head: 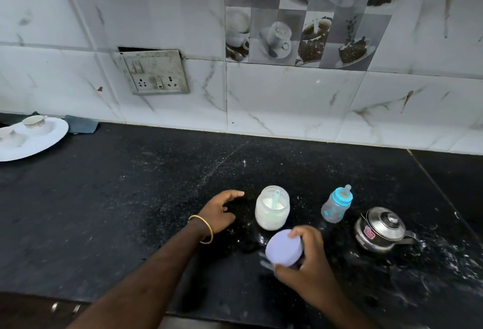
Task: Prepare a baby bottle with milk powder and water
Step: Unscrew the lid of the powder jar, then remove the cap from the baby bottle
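A clear jar of white milk powder [272, 211] stands open on the black counter, with a pale scoop sticking up inside it. My right hand [309, 268] holds the jar's lilac lid [283, 248] just in front of the jar. My left hand [220, 211] hovers a little left of the jar, fingers apart, holding nothing; a gold bangle sits on that wrist. A small baby bottle [337, 204] with a blue collar and clear teat stands upright to the right of the jar. A steel kettle [381, 229] with its lid on sits further right.
The black granite counter [130, 198] is dusted with white specks. A white plate [34, 140] with a small cup sits at the far left beside a grey cloth [81, 124]. A tiled wall with a socket panel [154, 72] runs behind.
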Action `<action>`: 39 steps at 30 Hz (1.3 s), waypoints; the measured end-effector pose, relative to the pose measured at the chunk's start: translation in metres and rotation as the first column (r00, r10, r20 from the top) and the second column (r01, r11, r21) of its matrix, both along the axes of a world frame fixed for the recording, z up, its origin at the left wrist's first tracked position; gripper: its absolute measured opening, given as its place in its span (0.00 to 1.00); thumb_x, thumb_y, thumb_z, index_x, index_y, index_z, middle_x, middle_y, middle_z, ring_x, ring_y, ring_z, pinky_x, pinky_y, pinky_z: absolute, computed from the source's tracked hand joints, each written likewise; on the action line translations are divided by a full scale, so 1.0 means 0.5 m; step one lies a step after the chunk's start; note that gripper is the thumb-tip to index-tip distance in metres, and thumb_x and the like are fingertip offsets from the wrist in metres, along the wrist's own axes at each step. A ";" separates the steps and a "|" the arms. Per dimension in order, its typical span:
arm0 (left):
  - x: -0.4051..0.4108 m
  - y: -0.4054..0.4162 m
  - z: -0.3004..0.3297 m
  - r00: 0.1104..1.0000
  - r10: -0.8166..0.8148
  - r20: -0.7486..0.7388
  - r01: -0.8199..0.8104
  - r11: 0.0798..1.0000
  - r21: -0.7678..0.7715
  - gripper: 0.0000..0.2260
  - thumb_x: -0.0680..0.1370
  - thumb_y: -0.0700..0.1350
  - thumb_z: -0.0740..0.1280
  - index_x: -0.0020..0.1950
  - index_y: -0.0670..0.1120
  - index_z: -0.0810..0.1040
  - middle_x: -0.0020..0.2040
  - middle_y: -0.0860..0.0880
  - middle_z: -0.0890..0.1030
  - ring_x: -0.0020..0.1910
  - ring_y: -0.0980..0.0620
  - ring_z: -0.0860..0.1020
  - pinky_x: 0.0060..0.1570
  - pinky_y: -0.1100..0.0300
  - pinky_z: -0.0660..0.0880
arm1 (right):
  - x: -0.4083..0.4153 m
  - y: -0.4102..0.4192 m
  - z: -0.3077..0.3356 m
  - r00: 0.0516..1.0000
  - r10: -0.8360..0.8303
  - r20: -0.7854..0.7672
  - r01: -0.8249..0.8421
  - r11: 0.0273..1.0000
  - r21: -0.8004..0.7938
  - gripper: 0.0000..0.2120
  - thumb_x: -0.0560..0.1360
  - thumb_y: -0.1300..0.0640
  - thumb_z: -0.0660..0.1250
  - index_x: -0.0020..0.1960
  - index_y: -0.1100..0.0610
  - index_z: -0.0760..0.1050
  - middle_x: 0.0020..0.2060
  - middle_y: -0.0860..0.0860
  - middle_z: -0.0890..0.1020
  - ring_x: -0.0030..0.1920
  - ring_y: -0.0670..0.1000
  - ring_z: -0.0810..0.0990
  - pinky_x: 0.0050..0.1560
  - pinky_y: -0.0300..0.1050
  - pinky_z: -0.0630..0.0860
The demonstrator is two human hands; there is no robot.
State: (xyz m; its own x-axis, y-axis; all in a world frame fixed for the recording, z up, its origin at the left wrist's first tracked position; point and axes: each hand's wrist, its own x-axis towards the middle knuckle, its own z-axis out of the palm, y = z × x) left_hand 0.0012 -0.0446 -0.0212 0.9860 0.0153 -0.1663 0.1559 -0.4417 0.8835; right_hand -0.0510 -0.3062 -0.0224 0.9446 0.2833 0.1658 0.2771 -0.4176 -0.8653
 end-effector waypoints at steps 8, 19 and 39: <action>-0.022 -0.004 0.022 0.981 0.176 0.085 -0.168 0.982 -0.089 0.22 0.73 0.28 0.65 0.56 0.54 0.78 0.63 0.50 0.79 0.67 0.51 0.75 0.68 0.51 0.72 | -0.009 0.075 -0.100 0.997 0.073 0.020 -0.065 0.962 -0.266 0.38 0.64 0.38 0.73 0.71 0.43 0.67 0.66 0.37 0.69 0.65 0.45 0.69 0.65 0.45 0.68; -0.002 -0.102 0.090 0.932 0.279 0.233 -0.225 0.946 -0.233 0.24 0.72 0.29 0.68 0.54 0.58 0.78 0.58 0.58 0.79 0.63 0.59 0.75 0.57 0.65 0.72 | 0.010 0.063 -0.078 0.986 0.125 -0.111 -0.165 0.836 -0.524 0.44 0.64 0.32 0.65 0.76 0.40 0.56 0.72 0.36 0.62 0.71 0.48 0.61 0.68 0.50 0.62; 0.140 -0.493 -0.032 0.990 0.138 0.033 -0.135 0.988 -0.075 0.39 0.62 0.50 0.80 0.71 0.50 0.69 0.60 0.60 0.75 0.57 0.68 0.74 0.57 0.72 0.71 | 0.368 -0.238 0.133 0.993 -0.012 -0.117 -0.078 0.678 -0.731 0.25 0.62 0.33 0.71 0.52 0.44 0.73 0.50 0.45 0.78 0.47 0.48 0.78 0.43 0.45 0.73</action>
State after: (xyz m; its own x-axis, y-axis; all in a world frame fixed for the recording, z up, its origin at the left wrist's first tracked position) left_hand 0.0712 -0.2913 -0.0372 0.9811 0.1394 -0.1340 0.1757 -0.3531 0.9189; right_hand 0.1331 -0.4253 0.0441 0.9305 0.3030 -0.2060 0.2321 -0.9225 -0.3084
